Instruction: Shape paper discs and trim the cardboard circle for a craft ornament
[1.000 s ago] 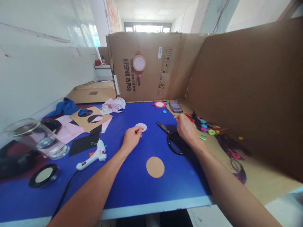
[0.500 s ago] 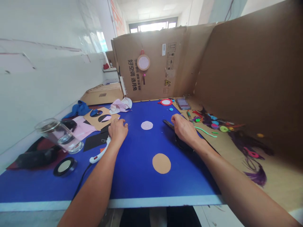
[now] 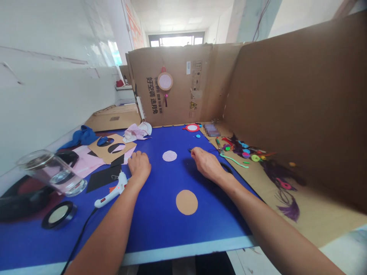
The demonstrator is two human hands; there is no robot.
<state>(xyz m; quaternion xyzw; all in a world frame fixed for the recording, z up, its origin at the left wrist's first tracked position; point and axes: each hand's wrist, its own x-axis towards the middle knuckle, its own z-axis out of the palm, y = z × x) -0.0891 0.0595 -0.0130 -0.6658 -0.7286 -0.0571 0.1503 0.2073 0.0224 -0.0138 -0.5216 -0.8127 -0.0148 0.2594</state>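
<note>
My left hand [image 3: 139, 167] has its fingers curled down at the edge of the pink cloth and black card [image 3: 104, 177]. Its fingertips are hidden, so what they hold, if anything, does not show. Beside that wrist lies a white glue gun [image 3: 110, 194] with a black cord. My right hand [image 3: 207, 163] is closed over black scissors [image 3: 227, 167], low above the blue table; only a tip and part of a handle show. Between the hands lies a pale patterned disc [image 3: 169, 156]. Closer to me is a round brown cardboard disc [image 3: 187, 202].
At left stand a glass of water [image 3: 61, 179] and a round black-rimmed tin [image 3: 59, 214]. Cardboard with cut holes [image 3: 97, 152] lies behind. On the right are beads [image 3: 255, 157] and purple tassels [image 3: 289, 208]. A round ornament [image 3: 165, 81] hangs on the cardboard wall [image 3: 212, 84].
The view has shifted right. My right hand has lowered toward the table and covers more of the scissors. My left hand has moved clear of the glue gun's front, showing more of it.
</note>
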